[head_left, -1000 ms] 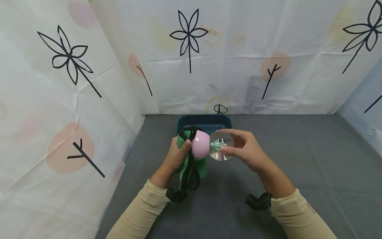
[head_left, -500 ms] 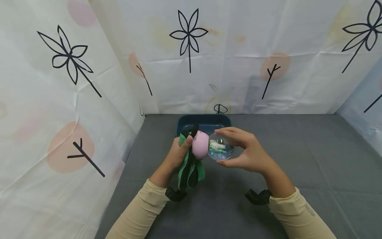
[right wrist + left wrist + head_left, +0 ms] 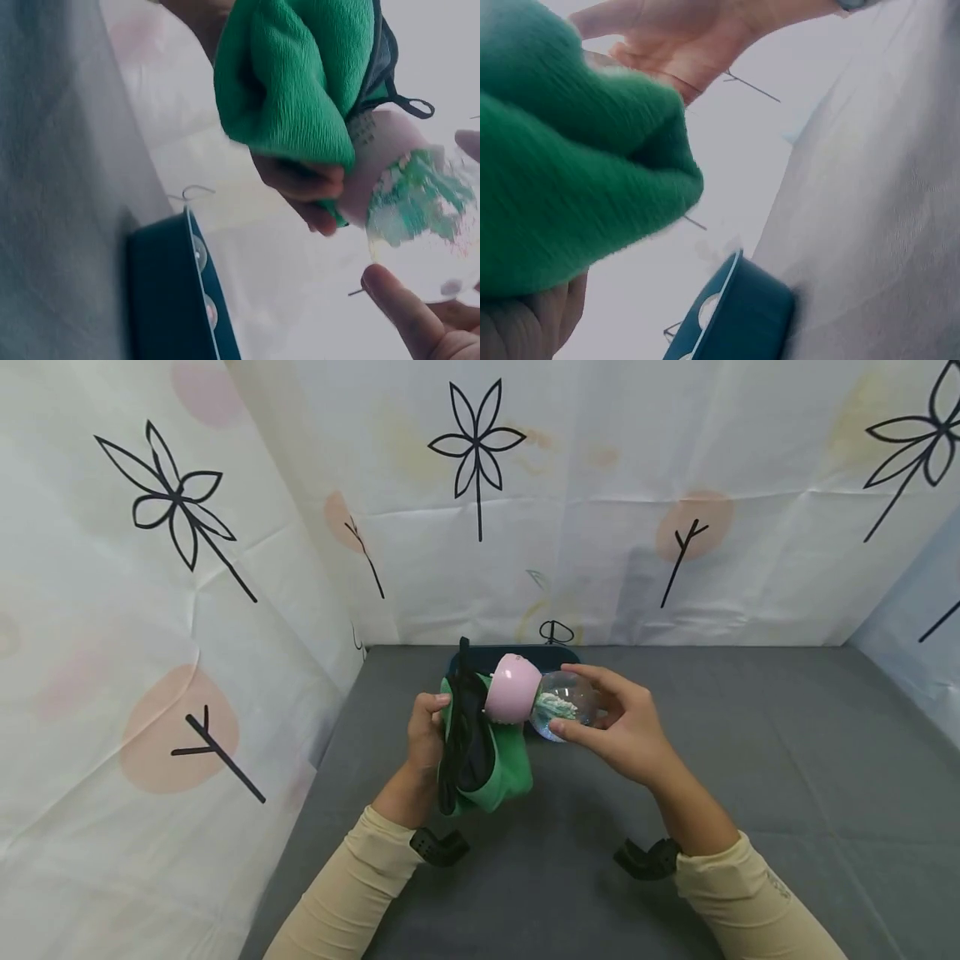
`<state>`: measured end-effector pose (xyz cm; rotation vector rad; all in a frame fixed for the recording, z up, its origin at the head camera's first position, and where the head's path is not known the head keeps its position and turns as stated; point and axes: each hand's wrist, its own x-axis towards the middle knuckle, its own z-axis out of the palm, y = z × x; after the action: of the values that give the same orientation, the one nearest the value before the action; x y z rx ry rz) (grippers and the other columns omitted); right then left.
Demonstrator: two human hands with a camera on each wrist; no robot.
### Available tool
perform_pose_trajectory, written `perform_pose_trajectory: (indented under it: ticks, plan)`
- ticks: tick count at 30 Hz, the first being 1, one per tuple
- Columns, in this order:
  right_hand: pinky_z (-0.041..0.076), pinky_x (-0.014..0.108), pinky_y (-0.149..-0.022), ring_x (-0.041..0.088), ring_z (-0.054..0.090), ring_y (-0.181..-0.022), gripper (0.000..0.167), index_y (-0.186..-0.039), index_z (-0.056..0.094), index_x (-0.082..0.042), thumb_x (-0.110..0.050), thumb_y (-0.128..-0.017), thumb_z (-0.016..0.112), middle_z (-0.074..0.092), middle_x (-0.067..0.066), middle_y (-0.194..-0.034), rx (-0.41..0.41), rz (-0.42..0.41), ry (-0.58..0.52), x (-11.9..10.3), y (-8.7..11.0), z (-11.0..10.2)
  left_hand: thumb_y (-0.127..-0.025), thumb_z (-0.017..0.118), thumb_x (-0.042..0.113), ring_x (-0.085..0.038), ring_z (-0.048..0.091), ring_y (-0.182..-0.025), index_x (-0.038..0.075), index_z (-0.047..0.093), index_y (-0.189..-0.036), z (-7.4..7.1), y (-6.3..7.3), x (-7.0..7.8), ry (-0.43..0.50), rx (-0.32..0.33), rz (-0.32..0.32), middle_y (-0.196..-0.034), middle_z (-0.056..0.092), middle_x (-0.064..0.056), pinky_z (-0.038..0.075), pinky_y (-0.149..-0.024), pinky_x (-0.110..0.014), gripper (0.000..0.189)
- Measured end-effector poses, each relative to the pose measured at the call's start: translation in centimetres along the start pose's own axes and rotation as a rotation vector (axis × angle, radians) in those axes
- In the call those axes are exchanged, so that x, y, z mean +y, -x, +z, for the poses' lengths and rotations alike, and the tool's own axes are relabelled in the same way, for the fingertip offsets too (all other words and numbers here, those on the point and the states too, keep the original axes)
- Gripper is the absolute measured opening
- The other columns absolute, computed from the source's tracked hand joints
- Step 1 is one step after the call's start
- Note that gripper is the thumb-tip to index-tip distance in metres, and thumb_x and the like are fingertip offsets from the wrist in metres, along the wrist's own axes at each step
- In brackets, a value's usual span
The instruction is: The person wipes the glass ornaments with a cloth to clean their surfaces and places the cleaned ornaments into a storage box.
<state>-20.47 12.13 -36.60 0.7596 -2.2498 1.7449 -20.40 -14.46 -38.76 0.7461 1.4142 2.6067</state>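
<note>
A snow globe (image 3: 555, 697) with a pink base (image 3: 513, 689) lies tilted on its side, base to the left. Inside its clear ball is a white and green figure, with glitter. My right hand (image 3: 626, 727) grips the ball between thumb and fingers. My left hand (image 3: 426, 735) holds a green cloth (image 3: 513, 768) with black trim, which hangs in folds below the base. In the right wrist view, left fingers (image 3: 304, 184) curl under the cloth (image 3: 300, 82) beside the base. The cloth (image 3: 577, 172) hides much of the left wrist view.
Behind the hands, a dark blue bin (image 3: 551, 653) stands at the back edge of the grey table (image 3: 750, 735). Round clear things (image 3: 210, 311) show inside it in the right wrist view. Patterned white curtains (image 3: 585, 485) enclose the back and sides.
The snow globe has moved up and slightly right in the head view, its base tilting upward. My left thumb has moved left from the base, and the cloth has spread more open.
</note>
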Motion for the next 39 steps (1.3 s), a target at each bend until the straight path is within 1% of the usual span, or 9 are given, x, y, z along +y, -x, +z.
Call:
perform_pose_trajectory:
  ticks: [4,7,14,17,20,23,27,30,39]
  plan:
    - [0.062,0.024,-0.069,0.007,0.076,-0.093,0.058,-0.141,0.065,-0.008,0.003,-0.087,0.084,0.069,0.006,-0.136,0.068,0.056,-0.030,-0.3,0.0,0.1,-0.097,0.026,0.021,0.001,0.068,-0.067,0.023,0.068,-0.079,0.2,0.3,0.3,0.074,0.020,-0.044,-0.076,0.071,0.015,0.055,-0.064,-0.014,0.046]
    - [0.062,0.022,-0.069,0.007,0.075,-0.090,0.060,-0.141,0.066,-0.012,-0.002,-0.086,0.087,0.070,0.005,-0.133,0.118,0.064,0.019,-0.5,0.3,0.4,-0.093,0.029,0.023,-0.002,0.068,-0.073,0.020,0.066,-0.087,0.4,0.3,0.4,0.037,0.091,-0.062,-0.083,0.071,0.012,0.056,-0.069,-0.016,0.038]
    - [0.063,0.018,-0.076,0.017,0.071,-0.108,0.079,-0.140,0.068,-0.016,-0.016,-0.068,0.102,0.073,0.004,-0.128,0.175,-0.190,0.315,-1.3,1.1,2.4,-0.093,0.040,0.023,-0.007,0.060,-0.071,0.019,0.057,-0.080,0.9,0.1,-0.7,-0.088,0.233,-0.045,-0.080,0.061,0.008,0.053,-0.068,-0.020,0.022]
    - [0.062,0.016,-0.077,0.020,0.071,-0.108,0.081,-0.139,0.068,-0.012,-0.015,-0.066,0.103,0.074,0.004,-0.128,0.174,-0.264,0.317,-1.6,1.2,2.9,-0.095,0.045,0.023,-0.008,0.060,-0.071,0.017,0.057,-0.083,0.9,-0.2,-0.9,-0.163,0.255,-0.010,-0.080,0.060,0.005,0.053,-0.067,-0.022,0.018]
    - [0.062,0.016,-0.073,0.017,0.072,-0.103,0.079,-0.138,0.070,-0.012,-0.013,-0.066,0.103,0.075,0.005,-0.122,0.210,-0.252,0.294,-1.8,1.2,2.8,-0.099,0.054,0.025,-0.008,0.063,-0.076,0.015,0.060,-0.095,0.6,-0.3,-1.1,-0.251,0.254,0.053,-0.085,0.062,0.005,0.056,-0.069,-0.022,0.013]
    - [0.062,0.018,-0.068,0.013,0.071,-0.095,0.075,-0.136,0.071,-0.014,-0.008,-0.067,0.101,0.076,0.007,-0.119,0.225,-0.181,0.219,-2.0,1.2,2.5,-0.102,0.067,0.046,-0.007,0.063,-0.081,0.012,0.060,-0.108,0.2,-0.4,-1.3,-0.349,0.240,0.098,-0.091,0.062,0.005,0.056,-0.070,-0.021,0.036]
    - [0.062,0.020,-0.065,0.010,0.069,-0.092,0.072,-0.137,0.071,-0.016,-0.004,-0.071,0.098,0.074,0.008,-0.122,0.196,-0.088,0.143,-2.3,1.3,2.1,-0.082,0.068,0.083,-0.006,0.063,-0.081,0.002,0.061,-0.113,-0.2,-0.4,-1.6,-0.513,0.243,0.084,-0.092,0.063,0.004,0.055,-0.069,-0.020,0.086]
    - [0.060,0.020,-0.062,0.010,0.065,-0.089,0.071,-0.138,0.071,-0.015,-0.007,-0.073,0.098,0.074,0.006,-0.120,0.179,-0.067,0.171,-2.4,1.3,2.0,-0.072,0.063,0.092,-0.006,0.063,-0.081,-0.004,0.062,-0.117,-0.3,-0.4,-1.7,-0.607,0.244,0.064,-0.092,0.064,0.004,0.055,-0.069,-0.021,0.106]
    - [0.058,0.020,-0.062,0.012,0.059,-0.089,0.073,-0.139,0.071,-0.015,-0.017,-0.072,0.100,0.074,0.001,-0.127,0.160,-0.058,0.271,-2.5,1.3,1.9,-0.078,0.071,0.085,-0.008,0.064,-0.078,-0.003,0.066,-0.110,-0.3,-0.5,-1.4,-0.600,0.200,-0.010,-0.088,0.066,0.001,0.057,-0.064,-0.022,0.094]
